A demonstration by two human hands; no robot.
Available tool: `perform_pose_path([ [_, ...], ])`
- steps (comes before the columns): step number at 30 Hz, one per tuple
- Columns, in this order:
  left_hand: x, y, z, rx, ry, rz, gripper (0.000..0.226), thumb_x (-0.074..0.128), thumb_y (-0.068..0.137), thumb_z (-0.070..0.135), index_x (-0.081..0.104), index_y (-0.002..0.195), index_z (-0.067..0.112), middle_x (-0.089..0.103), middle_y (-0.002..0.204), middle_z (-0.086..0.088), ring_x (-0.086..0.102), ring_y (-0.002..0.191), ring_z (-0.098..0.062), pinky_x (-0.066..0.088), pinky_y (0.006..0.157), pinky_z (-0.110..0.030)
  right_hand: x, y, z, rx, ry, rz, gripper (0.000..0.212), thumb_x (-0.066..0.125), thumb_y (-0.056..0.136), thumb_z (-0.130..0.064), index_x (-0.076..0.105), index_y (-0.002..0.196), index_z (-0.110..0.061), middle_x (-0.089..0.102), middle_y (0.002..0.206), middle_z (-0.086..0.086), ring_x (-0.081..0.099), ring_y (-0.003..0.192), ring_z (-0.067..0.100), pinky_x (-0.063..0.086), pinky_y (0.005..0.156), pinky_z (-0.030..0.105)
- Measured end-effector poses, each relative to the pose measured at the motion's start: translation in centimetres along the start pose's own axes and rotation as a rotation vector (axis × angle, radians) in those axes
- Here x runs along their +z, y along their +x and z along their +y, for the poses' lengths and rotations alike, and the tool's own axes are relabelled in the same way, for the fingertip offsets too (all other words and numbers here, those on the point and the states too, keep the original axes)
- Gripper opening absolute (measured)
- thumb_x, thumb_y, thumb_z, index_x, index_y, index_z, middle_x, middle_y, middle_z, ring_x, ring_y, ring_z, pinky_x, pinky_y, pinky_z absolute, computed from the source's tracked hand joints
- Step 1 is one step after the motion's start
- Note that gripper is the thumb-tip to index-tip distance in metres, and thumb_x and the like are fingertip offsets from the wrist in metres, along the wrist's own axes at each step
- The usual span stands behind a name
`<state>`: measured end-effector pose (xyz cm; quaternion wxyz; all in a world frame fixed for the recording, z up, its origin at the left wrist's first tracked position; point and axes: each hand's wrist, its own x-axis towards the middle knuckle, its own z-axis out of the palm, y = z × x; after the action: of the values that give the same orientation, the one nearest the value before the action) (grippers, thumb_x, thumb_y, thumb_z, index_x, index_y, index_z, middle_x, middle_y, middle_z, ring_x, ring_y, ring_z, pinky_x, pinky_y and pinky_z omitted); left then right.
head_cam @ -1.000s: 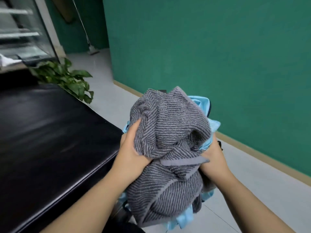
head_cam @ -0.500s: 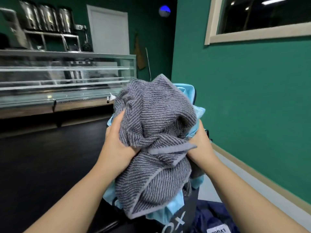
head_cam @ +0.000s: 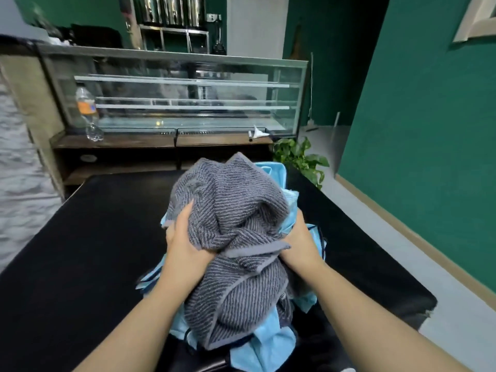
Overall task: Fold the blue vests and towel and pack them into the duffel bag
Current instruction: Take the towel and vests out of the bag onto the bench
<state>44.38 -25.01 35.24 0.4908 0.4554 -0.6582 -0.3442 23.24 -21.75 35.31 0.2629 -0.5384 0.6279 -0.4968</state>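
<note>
Head view looks down my two bare forearms at a bundle I hold up over the black table [head_cam: 80, 264]. My left hand [head_cam: 185, 245] grips the grey towel [head_cam: 236, 224] from its left side, thumb laid up along the ribbed cloth and the other fingers hidden behind the bundle. My right hand [head_cam: 300, 245] clutches the bundle from the right, fingers buried in the folds where towel and blue cloth meet. The towel is crumpled, not folded; it sits on top and in front, with one hemmed corner hanging down between my wrists. The blue vests [head_cam: 265, 347] are bunched under and behind it, light blue cloth showing at the top edge, beside both hands and in a loose heap below that reaches toward the table's near edge. I cannot tell how many vests are in the heap. I see no duffel bag that I can make out with certainty.

Beyond the table stands a glass display case [head_cam: 188, 98] on a wooden counter, and a plastic bottle [head_cam: 87, 111] with an orange label stands at its left end. A leafy plant [head_cam: 300, 157] sits on the floor at the table's far right corner, beside the green wall [head_cam: 429, 130].
</note>
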Motion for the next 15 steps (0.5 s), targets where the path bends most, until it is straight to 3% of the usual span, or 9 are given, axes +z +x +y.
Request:
perform_pose_path([
  [3,1.0,0.2,-1.8,-0.109,0.052,0.010,0.084,0.075,0.077,0.006,0.032,0.138,0.043,0.006,0.154,-0.009,0.026,0.135,-0.015,0.023,0.097,-0.020,0.8,-0.3,1.6,0.100,0.075,0.040,0.087,0.074,0.081,-0.018,0.015,0.144,-0.036,0.058,0.102,-0.025,0.061,0.094,-0.005,0.048,0.086,0.025],
  [5,1.2,0.6,-2.6,-0.109,0.086,0.026,0.079,0.072,0.080,0.004,0.034,0.139,0.039,-0.009,0.157,-0.005,0.015,0.143,-0.020,0.024,0.095,-0.022,1.0,-0.6,2.0,0.093,0.096,0.132,0.096,0.075,0.081,-0.013,0.008,0.145,-0.038,0.054,0.125,-0.016,0.053,0.100,-0.019,0.043,0.088,0.011],
  [7,1.0,0.4,-2.8,-0.075,0.092,0.051,0.074,0.073,0.081,0.007,0.036,0.136,0.040,-0.011,0.157,-0.001,0.015,0.141,-0.013,0.023,0.094,-0.019,1.2,-1.4,2.0,-0.030,-0.041,0.231,0.093,0.070,0.085,-0.020,0.003,0.147,-0.040,0.015,0.154,-0.010,0.019,0.119,-0.033,0.025,0.096,-0.001],
  [9,0.5,-0.4,-3.0,-0.007,0.052,0.075,0.071,0.074,0.081,0.016,0.036,0.130,0.051,-0.008,0.157,0.005,0.009,0.133,0.006,0.022,0.097,-0.019,1.2,-2.4,2.0,-0.220,-0.153,0.225,0.076,0.059,0.092,-0.031,0.005,0.139,-0.058,-0.013,0.154,-0.024,-0.007,0.132,-0.023,0.011,0.114,0.014],
  [11,-0.3,-1.5,-3.1,0.065,-0.001,0.067,0.070,0.073,0.080,0.037,0.029,0.122,0.070,-0.004,0.157,0.015,0.004,0.128,0.021,0.017,0.101,-0.013,1.1,-3.6,1.9,-0.333,-0.211,0.104,0.066,0.047,0.091,-0.041,0.006,0.133,-0.071,-0.019,0.149,-0.036,-0.013,0.143,-0.004,0.005,0.119,0.030],
  [13,-1.4,-2.5,-3.4,0.080,0.018,-0.029,0.071,0.065,0.067,0.063,0.019,0.117,0.083,-0.003,0.155,0.024,0.000,0.128,0.029,0.012,0.096,0.001,0.8,-4.8,1.2,-0.414,-0.269,-0.035,0.060,0.044,0.090,-0.054,0.007,0.131,-0.075,-0.015,0.151,-0.036,-0.015,0.145,0.004,0.001,0.113,0.026],
  [15,-2.6,-3.4,-4.1,0.081,0.109,-0.198,0.082,0.065,0.049,0.077,0.016,0.115,0.085,-0.010,0.150,0.032,-0.004,0.125,0.032,0.014,0.091,0.009,0.6,-5.9,0.1,-0.446,-0.257,-0.181,0.063,0.049,0.086,-0.057,0.005,0.126,-0.079,-0.012,0.150,-0.039,-0.017,0.145,0.005,0.005,0.110,0.027],
])
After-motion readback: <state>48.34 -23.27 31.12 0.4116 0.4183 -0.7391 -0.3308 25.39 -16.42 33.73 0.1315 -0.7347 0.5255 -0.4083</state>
